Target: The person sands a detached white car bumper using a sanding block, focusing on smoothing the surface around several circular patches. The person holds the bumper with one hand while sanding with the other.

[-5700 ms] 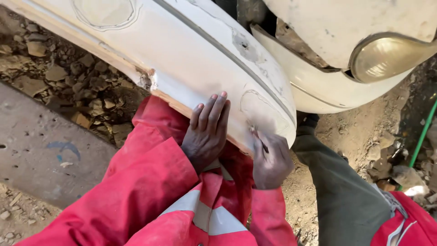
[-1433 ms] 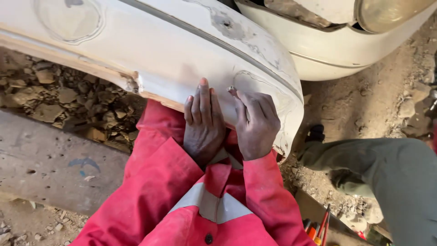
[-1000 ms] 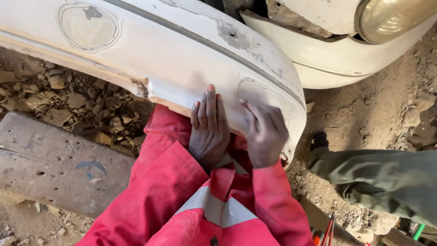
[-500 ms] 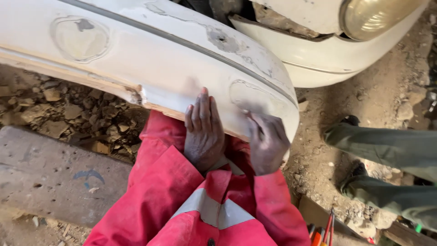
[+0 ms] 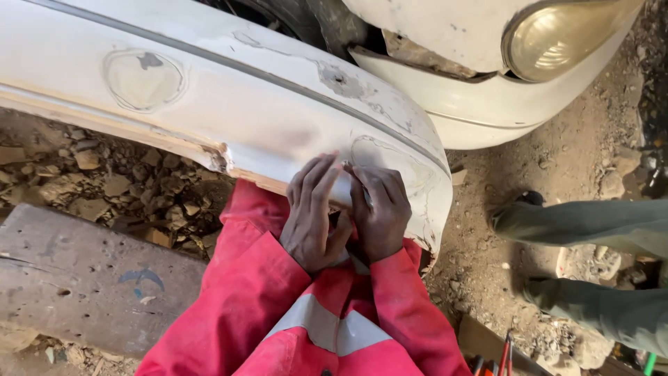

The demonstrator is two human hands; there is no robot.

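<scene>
A white car bumper [image 5: 229,104] with sanded filler patches [image 5: 142,76] lies across the top of the view. My left hand [image 5: 313,212] rests flat on its lower edge, fingers stretched out, holding nothing. Right beside it, my right hand [image 5: 381,209] presses on the bumper just below a round filler patch [image 5: 386,157], its fingers curled around a small grey piece that is mostly hidden. The two hands touch each other. Both my sleeves are red with a grey reflective band [image 5: 327,324].
A white car body with a headlight [image 5: 557,38] stands at the top right. Another person's legs in olive trousers [image 5: 598,226] are at the right. A concrete slab [image 5: 76,278] and rubble [image 5: 104,181] lie left; red-handled tools [image 5: 501,355] sit at the bottom.
My right hand has moved left and up beside my left hand, whose fingers have tilted to the right. The view has shifted slightly, showing more of the car body.
</scene>
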